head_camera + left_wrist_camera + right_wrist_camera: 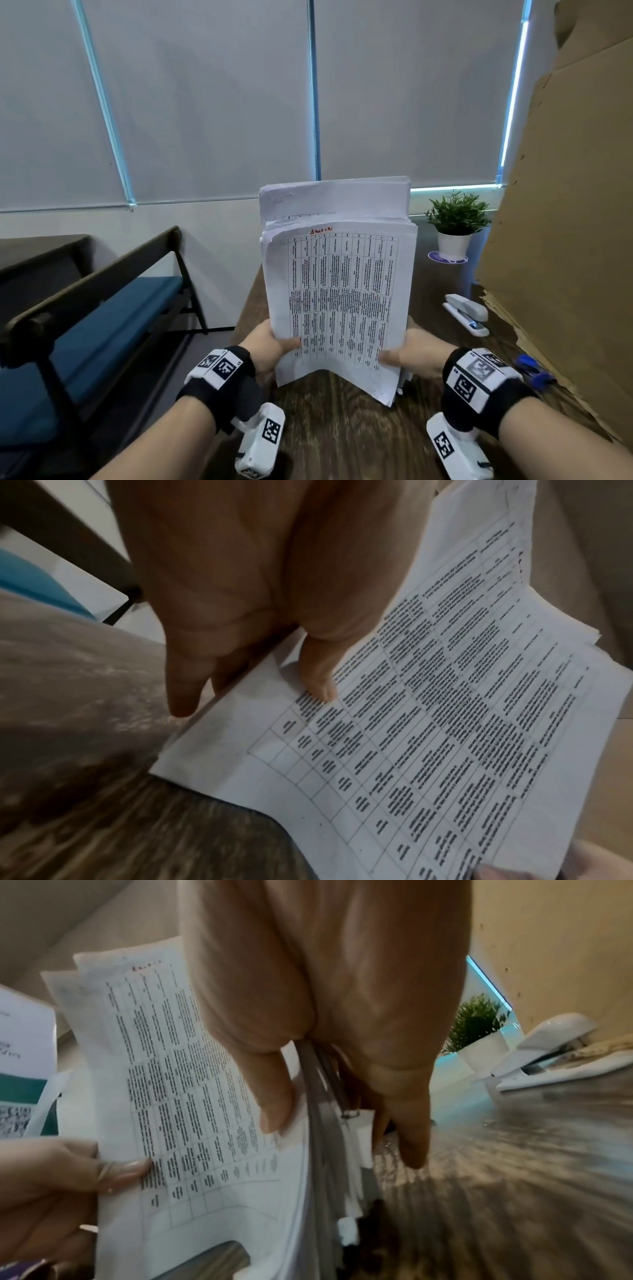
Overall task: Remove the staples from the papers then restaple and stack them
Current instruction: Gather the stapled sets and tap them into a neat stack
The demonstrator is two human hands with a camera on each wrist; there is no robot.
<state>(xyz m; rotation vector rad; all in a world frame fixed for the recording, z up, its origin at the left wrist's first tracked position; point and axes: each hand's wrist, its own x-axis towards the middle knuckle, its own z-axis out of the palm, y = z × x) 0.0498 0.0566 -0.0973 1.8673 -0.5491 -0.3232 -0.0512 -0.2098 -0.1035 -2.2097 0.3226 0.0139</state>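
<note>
Head view: I hold the stack of papers [339, 291] upright, its bottom edge on the worktop [342, 428], my left hand [270, 346] and right hand [414, 353] grasping its lower sides. A white stapler [467, 313] lies to the right near a potted plant [457, 222]. Left wrist view: my thumb [316, 680] presses the printed front sheet, fingers behind. Right wrist view: my grip pinches the sheets' edge, thumb [274, 1096] in front.
</note>
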